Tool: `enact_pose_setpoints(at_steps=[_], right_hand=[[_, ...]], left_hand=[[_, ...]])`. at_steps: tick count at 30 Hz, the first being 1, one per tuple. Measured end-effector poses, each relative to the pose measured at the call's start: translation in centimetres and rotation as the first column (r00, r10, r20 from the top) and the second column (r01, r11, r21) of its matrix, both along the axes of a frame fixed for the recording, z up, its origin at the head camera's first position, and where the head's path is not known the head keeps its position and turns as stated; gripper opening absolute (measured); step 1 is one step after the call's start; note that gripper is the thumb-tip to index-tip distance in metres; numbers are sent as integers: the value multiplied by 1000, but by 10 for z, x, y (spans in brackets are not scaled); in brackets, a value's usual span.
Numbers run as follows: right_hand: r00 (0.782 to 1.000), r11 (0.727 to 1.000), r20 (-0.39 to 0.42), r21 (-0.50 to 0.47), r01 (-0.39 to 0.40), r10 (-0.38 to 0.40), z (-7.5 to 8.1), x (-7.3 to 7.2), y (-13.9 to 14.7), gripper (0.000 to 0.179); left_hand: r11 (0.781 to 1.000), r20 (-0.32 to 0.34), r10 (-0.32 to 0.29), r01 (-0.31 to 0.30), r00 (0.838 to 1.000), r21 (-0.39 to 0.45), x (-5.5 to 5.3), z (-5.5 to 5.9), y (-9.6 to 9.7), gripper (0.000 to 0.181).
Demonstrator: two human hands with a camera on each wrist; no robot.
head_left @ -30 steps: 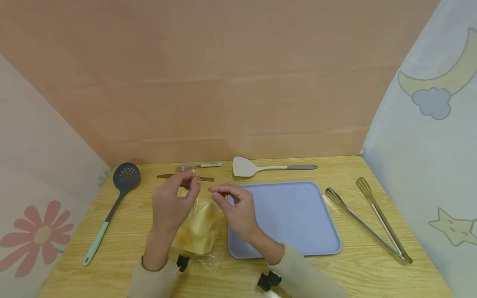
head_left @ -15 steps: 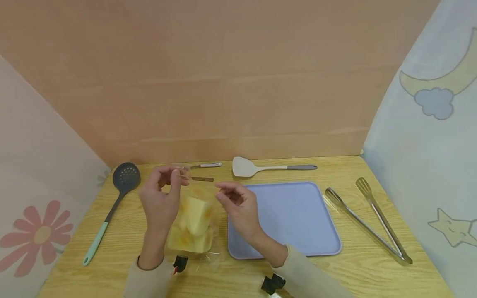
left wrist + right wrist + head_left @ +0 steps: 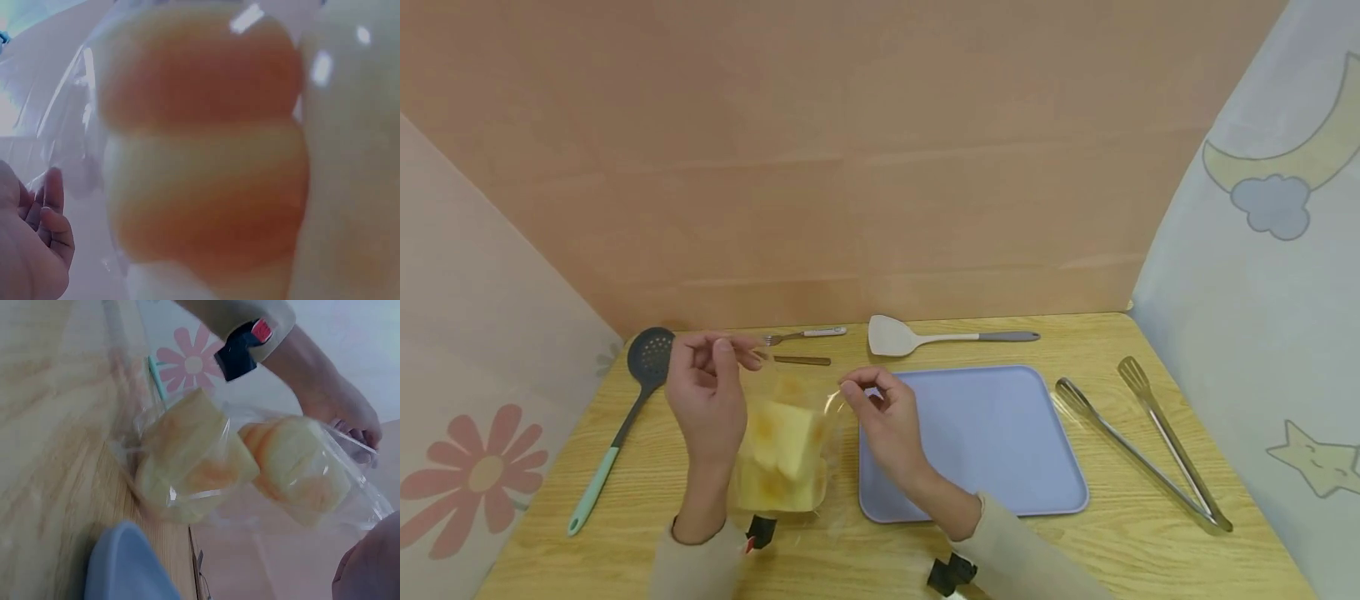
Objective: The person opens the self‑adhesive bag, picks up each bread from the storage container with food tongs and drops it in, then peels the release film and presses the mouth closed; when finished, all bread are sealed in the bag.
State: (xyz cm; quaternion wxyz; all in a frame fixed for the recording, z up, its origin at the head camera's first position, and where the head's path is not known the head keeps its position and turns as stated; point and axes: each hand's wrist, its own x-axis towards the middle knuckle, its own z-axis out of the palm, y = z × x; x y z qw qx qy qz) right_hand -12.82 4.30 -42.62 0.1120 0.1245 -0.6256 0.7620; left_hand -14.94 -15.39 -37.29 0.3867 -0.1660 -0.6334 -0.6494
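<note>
A clear plastic bag point(image 3: 359, 478) with pieces of bread point(image 3: 784, 446) inside hangs between my two hands. The pale yellow bread with browned patches fills most of the left wrist view, and the right wrist view shows separate pieces point(image 3: 190, 456) in the bag. My left hand point(image 3: 709, 400) pinches the bag's left upper edge between thumb and fingers. On the other side, my right hand point(image 3: 887, 423) pinches the right upper edge, thumb against index finger. The bag's mouth lies stretched between them, its film hard to make out from above.
A lilac tray point(image 3: 973, 442) lies right of the bag, with metal tongs point(image 3: 1165, 454) beyond it. At the back are a white spatula point(image 3: 895, 336), a fork point(image 3: 820, 332) and a brown-handled knife point(image 3: 801, 360). A slotted skimmer point(image 3: 625, 425) lies at left.
My left hand has moved left, away from my right hand, which has shifted slightly right. The bag's top has spread wider, and the bread inside has shifted a little.
</note>
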Motion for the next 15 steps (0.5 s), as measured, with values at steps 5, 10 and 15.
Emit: enact_pose_setpoints(at_steps=[5, 10, 15], right_hand=[[998, 1000, 68, -21, -7, 9, 3, 5, -3, 14], [995, 996, 97, -86, -28, 37, 4, 6, -5, 14], [994, 992, 101, -118, -34, 46, 5, 7, -5, 14]], left_hand=[[988, -48, -83, 88, 995, 128, -2, 5, -16, 12], [976, -2, 53, -53, 999, -212, 0, 7, -32, 13], [696, -155, 238, -280, 959, -661, 5, 10, -40, 28]])
